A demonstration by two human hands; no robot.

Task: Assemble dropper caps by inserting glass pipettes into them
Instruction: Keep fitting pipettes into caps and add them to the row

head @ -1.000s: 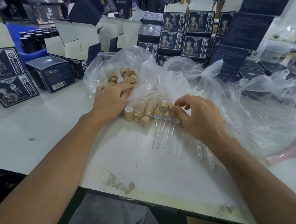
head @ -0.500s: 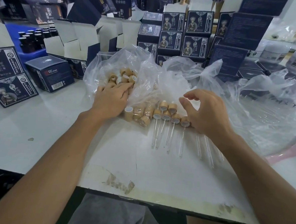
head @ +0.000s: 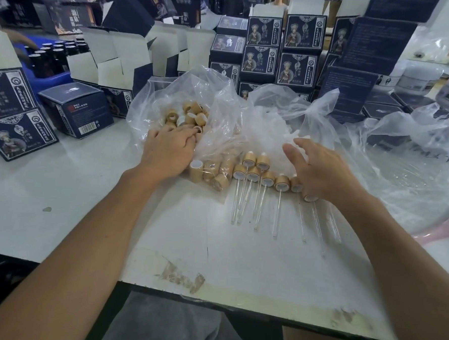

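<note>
On the white table (head: 58, 212) a row of finished droppers (head: 267, 179) lies side by side, their tan caps toward the far side and their glass pipettes (head: 259, 208) pointing back at the person. The left hand (head: 166, 153) rests palm down at the mouth of a clear plastic bag (head: 175, 93) full of loose caps (head: 190, 115), its fingers (head: 189, 133) laid nearly straight over the caps; whether they pinch one underneath cannot be told. A few more caps (head: 210, 170) lie inside the bag's near edge, just beside that hand. The right hand (head: 320, 173) hovers at the right end of the row, fingers loosely curved and spread, holding nothing, with the end dropper partly hidden under its palm. A second clear bag (head: 416, 160) is spread to the right. Dark blue printed boxes (head: 280, 49) are stacked behind, open cartons (head: 114, 55) stand to the left, and dark bottles (head: 49, 56) sit in a blue bin.
</note>
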